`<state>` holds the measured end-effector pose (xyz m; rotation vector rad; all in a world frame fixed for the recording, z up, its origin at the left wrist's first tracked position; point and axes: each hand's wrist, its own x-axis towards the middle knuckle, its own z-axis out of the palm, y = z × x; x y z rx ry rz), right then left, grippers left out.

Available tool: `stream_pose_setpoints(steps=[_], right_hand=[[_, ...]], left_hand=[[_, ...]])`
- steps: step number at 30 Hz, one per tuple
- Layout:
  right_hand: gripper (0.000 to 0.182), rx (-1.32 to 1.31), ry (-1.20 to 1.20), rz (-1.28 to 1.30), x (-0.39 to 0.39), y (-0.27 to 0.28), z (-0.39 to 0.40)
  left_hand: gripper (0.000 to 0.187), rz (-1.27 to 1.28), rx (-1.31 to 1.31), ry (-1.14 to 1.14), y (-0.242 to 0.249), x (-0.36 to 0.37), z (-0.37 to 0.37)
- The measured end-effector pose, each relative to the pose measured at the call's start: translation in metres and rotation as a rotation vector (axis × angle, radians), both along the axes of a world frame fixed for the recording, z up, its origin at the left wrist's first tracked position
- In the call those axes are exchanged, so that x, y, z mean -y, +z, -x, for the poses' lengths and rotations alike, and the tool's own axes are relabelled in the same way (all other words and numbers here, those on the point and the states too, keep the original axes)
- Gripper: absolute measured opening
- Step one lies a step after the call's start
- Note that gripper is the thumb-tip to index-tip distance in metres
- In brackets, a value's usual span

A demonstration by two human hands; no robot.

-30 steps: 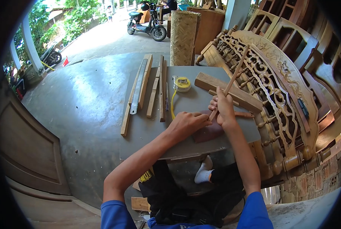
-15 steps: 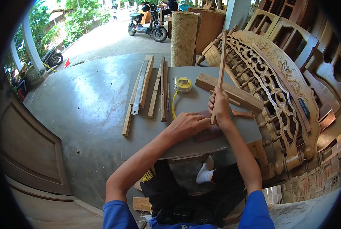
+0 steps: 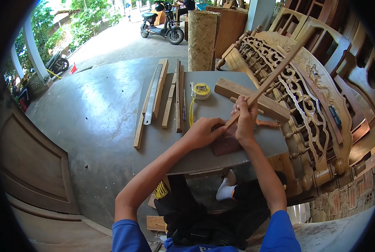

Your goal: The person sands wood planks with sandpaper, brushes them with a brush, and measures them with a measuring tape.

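The right hand (image 3: 245, 122) is closed around a slanted wooden stick (image 3: 275, 75), whose lower end is pressed on a reddish sheet (image 3: 224, 145) held flat by the left hand (image 3: 202, 132) on the counter (image 3: 162, 143); no writing is legible.

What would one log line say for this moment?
right hand: grips stick, tilted, lower end on sandpaper | left hand: presses sandpaper on table | nearby: tape measure, saw

A yellow tape measure (image 3: 201, 91) sits near the board's far edge, a saw (image 3: 152, 97) among wood strips (image 3: 169, 101) toward its left edge.
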<state>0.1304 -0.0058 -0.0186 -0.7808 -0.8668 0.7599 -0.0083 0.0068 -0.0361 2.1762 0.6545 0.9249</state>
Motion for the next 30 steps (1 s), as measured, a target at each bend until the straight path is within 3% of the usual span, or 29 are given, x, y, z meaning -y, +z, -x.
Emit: stream_pose_setpoints(steps=[2,5,8,9,12,13,16,21,30], right_hand=[[0.013,0.156,0.079,0.010,0.001,-0.007,-0.019],[0.013,0.456,0.174,-0.040,0.023,0.005,-0.040],[0.018,0.542,0.294,0.116,0.046,0.008,-0.063],[0.017,0.588,0.249,0.163,0.057,0.014,-0.063],[0.016,0.876,0.096,0.165,0.073,0.014,-0.064],[0.016,0.833,0.076,0.109,0.072,0.004,-0.064],[0.017,0.753,0.080,0.039,0.079,0.001,-0.052],[0.013,0.963,-0.025,-0.111,0.096,0.002,-0.039],[0.015,1.025,-0.112,-0.121,0.098,-0.004,-0.028]], left_hand=[[0.023,0.144,0.058,0.001,0.000,-0.002,0.001],[0.025,0.140,0.000,0.015,0.000,-0.003,0.001],[0.024,0.069,-0.107,0.011,0.007,0.002,0.000],[0.028,0.139,-0.060,-0.035,0.005,0.001,0.000],[0.034,-0.069,-0.086,0.031,0.001,0.004,0.004],[0.041,0.005,-0.143,0.040,0.006,0.006,0.005],[0.045,-0.204,-0.270,0.056,0.004,0.005,0.006],[0.051,-0.251,-0.314,0.073,0.006,0.007,0.008],[0.054,-0.301,-0.336,0.087,0.005,0.003,0.006]])
